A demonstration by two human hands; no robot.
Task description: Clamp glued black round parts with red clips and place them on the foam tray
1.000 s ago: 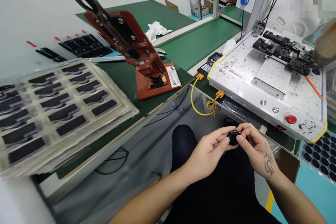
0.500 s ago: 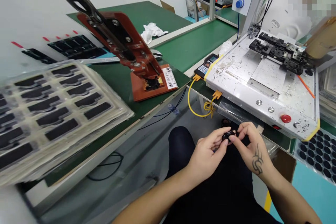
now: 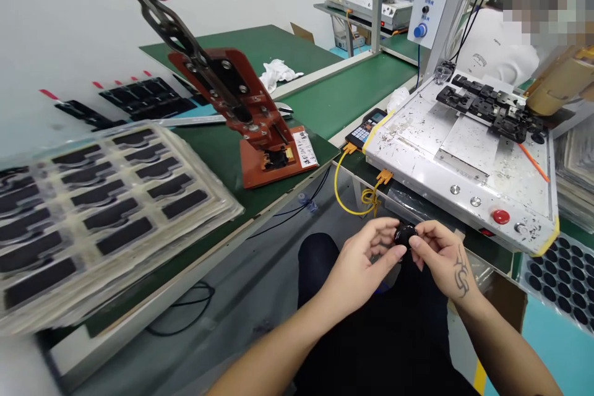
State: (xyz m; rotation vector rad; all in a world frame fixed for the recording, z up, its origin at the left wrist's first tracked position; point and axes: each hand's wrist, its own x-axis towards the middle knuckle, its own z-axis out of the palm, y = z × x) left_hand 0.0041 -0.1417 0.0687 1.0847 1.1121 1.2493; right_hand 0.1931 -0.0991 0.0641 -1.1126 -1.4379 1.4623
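Note:
Over my lap, both hands hold a small glossy black rounded part between them. My left hand closes on its left side, thumb in front and fingers curled behind. From the other side, my right hand pinches it with thumb and fingertips. What kind of part it is, I cannot make out. Just beyond the hands stands a white machine base with buttons and black fixtures on top.
To the left, a red toggle-clamp jig stands on the green bench beside stacked trays of black pieces. A yellow cable hangs from the machine's left corner. Sheets of black discs lie at right. Across the machine sits another person in white.
The black part has been turned so more of its rounded face shows. My left fingers have loosened a little around it. The view has shifted slightly, with the benches lower in frame.

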